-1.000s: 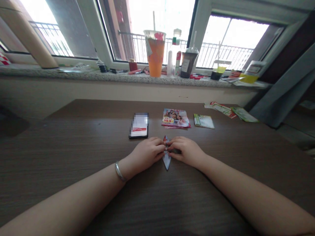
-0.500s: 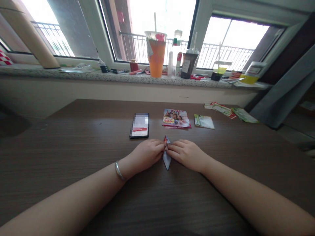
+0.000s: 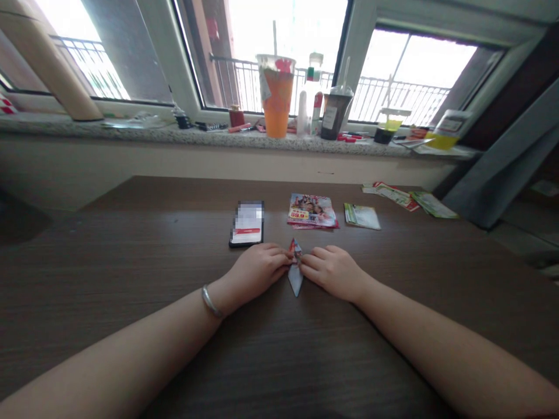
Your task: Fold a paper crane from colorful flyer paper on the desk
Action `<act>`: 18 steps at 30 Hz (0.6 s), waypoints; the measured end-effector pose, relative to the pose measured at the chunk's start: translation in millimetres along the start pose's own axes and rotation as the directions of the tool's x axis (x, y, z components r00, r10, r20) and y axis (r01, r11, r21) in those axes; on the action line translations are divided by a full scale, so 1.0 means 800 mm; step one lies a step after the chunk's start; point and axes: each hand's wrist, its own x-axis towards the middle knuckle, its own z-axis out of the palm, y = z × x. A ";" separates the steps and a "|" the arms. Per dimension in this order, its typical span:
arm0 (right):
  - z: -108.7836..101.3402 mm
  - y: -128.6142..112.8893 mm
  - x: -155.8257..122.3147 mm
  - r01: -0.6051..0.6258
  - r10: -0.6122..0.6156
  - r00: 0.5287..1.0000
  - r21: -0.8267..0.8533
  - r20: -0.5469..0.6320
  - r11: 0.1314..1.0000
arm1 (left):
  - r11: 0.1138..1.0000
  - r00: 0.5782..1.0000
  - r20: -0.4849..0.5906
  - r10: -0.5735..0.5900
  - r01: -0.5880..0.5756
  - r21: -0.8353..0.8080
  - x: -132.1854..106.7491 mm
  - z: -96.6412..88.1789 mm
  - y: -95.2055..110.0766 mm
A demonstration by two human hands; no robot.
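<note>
A small folded paper (image 3: 296,280), narrow and diamond-shaped, lies on the brown table (image 3: 279,361) between my hands. Its lower half is pale and its upper half carries a red and dark print. My left hand (image 3: 258,267), with a silver bangle at the wrist, has its fingertips closed on the paper's left edge near the middle. From the other side my right hand (image 3: 331,270) pinches the right edge with bent fingers. The fingertips partly cover the middle of the paper.
Beyond my left hand lies a phone (image 3: 247,224) with a lit screen. Printed flyers (image 3: 312,210), a green and white card stack (image 3: 362,216) and more leaflets (image 3: 395,195) lie farther back. Drink cups, including an orange one (image 3: 276,102), stand on the windowsill (image 3: 209,139).
The folded paper has shifted slightly away from me, and both hands have moved a little with it. The fingers remain on its edges.
</note>
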 end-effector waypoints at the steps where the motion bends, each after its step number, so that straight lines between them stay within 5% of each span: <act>1: 0.002 0.001 0.001 0.006 -0.006 1.000 0.009 0.001 1.000 | 1.000 1.000 -0.009 0.005 -0.005 -0.006 0.000 0.001 -0.002; 10: 0.019 0.009 0.002 -0.059 0.069 0.997 0.195 -0.047 0.979 | 0.987 0.999 -0.029 -0.040 0.035 -0.155 -0.001 0.013 -0.014; 18: 0.028 0.012 0.009 -0.192 0.262 0.963 0.511 -0.068 0.838 | 0.990 0.997 0.009 -0.076 0.077 -0.115 0.000 0.007 -0.006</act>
